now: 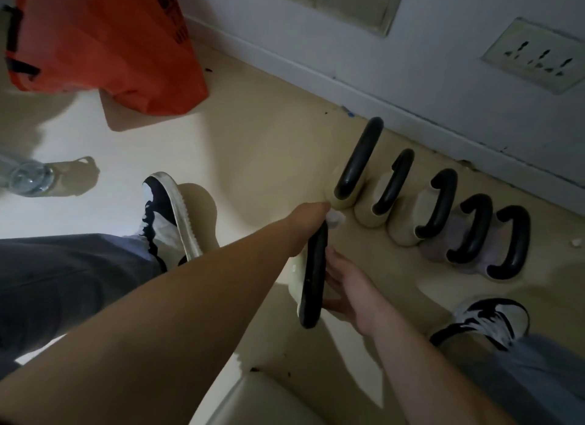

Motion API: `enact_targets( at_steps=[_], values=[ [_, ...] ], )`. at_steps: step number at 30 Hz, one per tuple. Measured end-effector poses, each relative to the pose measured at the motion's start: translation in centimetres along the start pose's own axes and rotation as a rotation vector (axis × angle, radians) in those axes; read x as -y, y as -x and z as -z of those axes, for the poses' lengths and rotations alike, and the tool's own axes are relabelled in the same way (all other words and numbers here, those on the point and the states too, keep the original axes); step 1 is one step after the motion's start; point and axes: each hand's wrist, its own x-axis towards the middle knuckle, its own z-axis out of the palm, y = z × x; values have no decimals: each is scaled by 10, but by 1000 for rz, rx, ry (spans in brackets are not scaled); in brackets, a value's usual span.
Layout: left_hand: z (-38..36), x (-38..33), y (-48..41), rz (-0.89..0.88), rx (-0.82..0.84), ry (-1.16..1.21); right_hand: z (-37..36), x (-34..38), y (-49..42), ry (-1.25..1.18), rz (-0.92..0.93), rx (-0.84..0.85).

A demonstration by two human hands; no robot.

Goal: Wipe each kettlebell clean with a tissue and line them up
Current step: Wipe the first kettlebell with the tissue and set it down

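Note:
A cream kettlebell [296, 274] with a black handle [313, 275] sits on the floor in the middle of the head view. My left hand [308, 223] reaches over its far end and grips a white tissue [335, 218] there. My right hand [346, 287] cups the kettlebell's body from the right, thumb and fingers around it under the handle. Beyond them, several kettlebells stand in a row along the wall: cream ones [370, 212] nearer the left, lilac ones [438, 250] at the right, all with black handles.
An orange bag [104, 41] lies at the back left and a clear plastic bottle [27, 177] at the left. My shoes [167, 215] [487, 323] flank the kettlebell. The wall holds a socket [538, 57]. A tissue scrap [576, 242] lies at the right edge.

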Motion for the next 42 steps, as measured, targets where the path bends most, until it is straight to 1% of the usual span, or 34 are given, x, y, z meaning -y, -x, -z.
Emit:
enact_targets(
  at_steps=[2,3,4,6,7,8,9,12,14,15,17,19,20,22,23,24,25,26,27,28,29,30,31,33,34,35,36,37,38,41,42],
  values=[
    [-2,9,4,-49,-31,-41,1,0,1,-10,-16,-5],
    [-3,15,8,-110,-56,-96,2,0,1,-25,-20,-6],
    [-5,22,15,-200,-76,-146,3,-1,1,-39,-20,-8],
    [-8,41,36,-458,-70,-266,2,-1,0,-73,-12,-22],
    [-9,51,46,-593,-57,-380,2,0,0,-87,-10,-31],
    [-10,61,56,-685,-47,-525,0,1,2,-90,-12,-39],
    [-11,74,62,-734,-60,-657,-2,0,3,-94,-21,-57],
    [-11,108,77,-834,-168,-902,-6,-2,9,-120,-35,-100],
    [-13,129,87,-871,-223,-1168,-6,-7,9,-174,-43,-93],
    [-15,137,95,-872,-246,-1257,-6,-8,11,-201,-40,-96],
    [-14,152,101,-921,-280,-1344,-7,-9,11,-241,-61,-87],
    [-7,162,108,-977,-238,-1380,-9,-10,11,-251,-77,-87],
    [-1,166,110,-1008,-184,-1399,-10,-11,12,-255,-79,-100],
    [11,180,110,-1042,-29,-1496,-14,-13,12,-219,-87,-145],
    [16,191,110,-1030,64,-1562,-15,-16,12,-197,-73,-175],
    [19,200,111,-978,145,-1571,-16,-20,11,-178,-58,-187],
    [23,208,111,-929,178,-1545,-19,-21,16,-148,-44,-188],
    [25,212,112,-881,174,-1489,-23,-21,21,-111,-36,-176],
    [27,210,113,-844,134,-1420,-24,-21,24,-98,-32,-166],
    [29,207,114,-855,81,-1340,-26,-20,26,-86,-32,-164],
    [30,203,117,-889,40,-1325,-27,-19,28,-74,-34,-174],
    [30,194,124,-884,-9,-1328,-27,-19,28,-77,-38,-177],
    [33,190,126,-793,-83,-1278,-28,-18,30,-92,-31,-181],
    [40,184,122,-423,-261,-1039,-27,-18,31,-123,-7,-203],
    [44,180,115,-265,-379,-883,-25,-19,28,-136,1,-221],
    [45,174,110,-150,-463,-684,-22,-20,28,-141,-2,-228],
    [42,166,106,-101,-494,-504,-19,-22,27,-131,-16,-228],
    [36,153,105,-111,-482,-389,-17,-24,26,-128,-32,-217],
    [28,139,104,-152,-425,-339,-15,-26,26,-122,-47,-201],
    [-5,106,112,-270,-197,-240,-13,-28,30,-101,-53,-187],
    [-13,105,112,-295,-167,-236,-13,-29,30,-95,-54,-192]
  ],
)
